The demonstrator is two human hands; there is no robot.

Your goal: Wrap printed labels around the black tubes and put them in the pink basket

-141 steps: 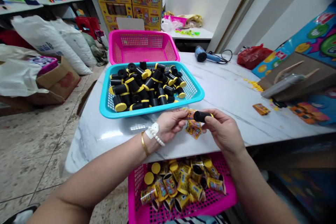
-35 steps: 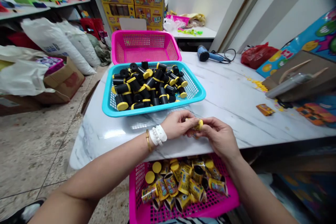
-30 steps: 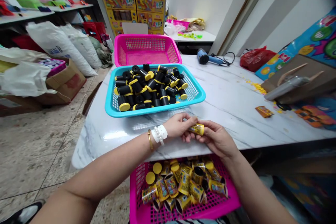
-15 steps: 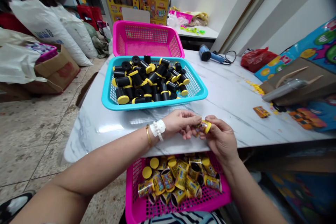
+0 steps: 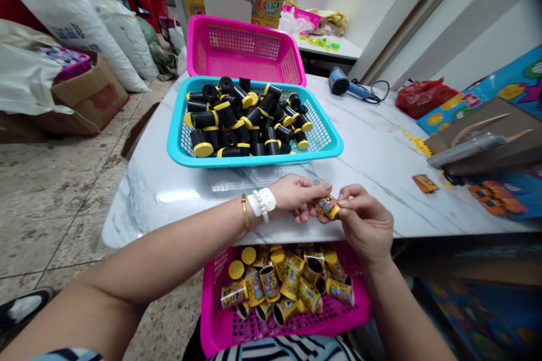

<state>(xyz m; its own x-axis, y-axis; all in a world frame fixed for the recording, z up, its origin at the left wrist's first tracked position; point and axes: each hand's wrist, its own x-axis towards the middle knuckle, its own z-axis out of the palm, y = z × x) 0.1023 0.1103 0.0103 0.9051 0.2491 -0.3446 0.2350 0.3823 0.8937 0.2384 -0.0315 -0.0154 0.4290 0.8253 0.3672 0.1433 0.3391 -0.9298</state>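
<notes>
Between both hands, just above the table's front edge, is a small printed yellow wrapper or sleeved cup (image 5: 327, 207); how much of a cup is inside it I cannot tell. My left hand (image 5: 298, 196) pinches its upper left side between thumb and fingers. My right hand (image 5: 366, 223) grips its right end with thumb and forefinger. Below, a pink basket (image 5: 212, 316) on my lap holds several black cups in printed yellow sleeves (image 5: 271, 284), lying in all directions. Behind my hands a blue basket (image 5: 254, 161) is heaped with bare black cups with yellow lids (image 5: 226, 115).
An empty-looking pink basket (image 5: 245, 70) stands behind the blue one on the marbled table (image 5: 169, 203). A blue heat gun (image 5: 345, 83) and a red bag (image 5: 423, 96) lie at the back right. A flat printed sleeve (image 5: 425, 183) lies near an open carton (image 5: 478, 135).
The view has tilted a little downward. The printed piece has turned in my hands, so more of its printed side shows, and my right fingers have shifted on its end.
</notes>
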